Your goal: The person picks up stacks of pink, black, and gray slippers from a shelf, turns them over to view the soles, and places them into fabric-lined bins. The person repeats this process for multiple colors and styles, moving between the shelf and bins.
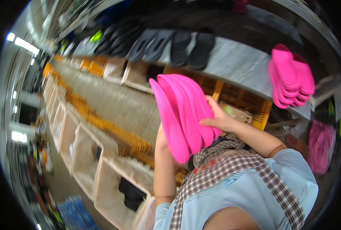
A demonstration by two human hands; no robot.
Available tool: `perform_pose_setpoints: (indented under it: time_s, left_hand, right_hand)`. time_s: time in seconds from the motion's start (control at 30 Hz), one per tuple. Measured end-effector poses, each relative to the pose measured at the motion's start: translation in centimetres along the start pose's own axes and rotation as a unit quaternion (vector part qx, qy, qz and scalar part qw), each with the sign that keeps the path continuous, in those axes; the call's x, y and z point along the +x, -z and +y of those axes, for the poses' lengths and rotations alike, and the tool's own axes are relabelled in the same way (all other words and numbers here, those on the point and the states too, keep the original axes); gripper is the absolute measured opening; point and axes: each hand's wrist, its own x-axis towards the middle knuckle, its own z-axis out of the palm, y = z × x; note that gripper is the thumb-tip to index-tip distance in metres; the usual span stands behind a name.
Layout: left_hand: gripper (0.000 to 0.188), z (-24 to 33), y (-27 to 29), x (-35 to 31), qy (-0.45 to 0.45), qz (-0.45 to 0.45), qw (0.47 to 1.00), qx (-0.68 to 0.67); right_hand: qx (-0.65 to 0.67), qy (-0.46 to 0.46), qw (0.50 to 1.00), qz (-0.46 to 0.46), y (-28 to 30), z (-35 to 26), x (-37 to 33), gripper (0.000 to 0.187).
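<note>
A nested stack of several bright pink slippers [187, 115] is held up before my chest, tilted, between both hands. My right hand [220, 117] grips its right side, with the thumb lying against the pink edge. On the other side, my left hand [162, 138] presses against the lower left of the stack; its fingers are mostly hidden behind the slippers. More pink slippers [291, 76] stand stacked on the right part of a grey bench [237, 57]. Farther left on that bench lie black slippers [191, 48] and dark grey slippers [150, 44].
Yellow crates [260, 113] sit below the bench. Cloth-lined bins [113, 188] form a long row on the left, one with dark items inside. A pink plastic bag [321, 145] is at the far right, and a blue bag [76, 212] rests on the floor at lower left.
</note>
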Motion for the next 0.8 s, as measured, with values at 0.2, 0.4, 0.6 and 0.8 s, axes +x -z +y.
perform_pose_setpoints:
  time_s: [0.2,0.4,0.6,0.8]
  left_hand:
    - [0.05,-3.2,-4.2,11.1,0.085,-0.038,0.978,0.186]
    - [0.054,-7.3,-9.5,20.5,0.156,-0.139,0.947,0.244]
    - [0.052,-11.0,-12.0,27.5,0.204,-0.158,0.925,0.278]
    - [0.054,-13.5,-13.1,29.3,0.174,-0.185,0.913,0.319]
  right_hand:
    - [0.211,-0.021,0.93,0.301,5.3,-0.5,-2.0,0.057]
    - [0.23,0.032,0.845,0.481,12.1,0.3,-1.2,0.053]
    - [0.194,0.028,0.835,0.514,18.2,0.7,-0.6,0.042]
    - [0.213,0.036,0.817,0.534,18.8,-0.2,-1.8,0.045]
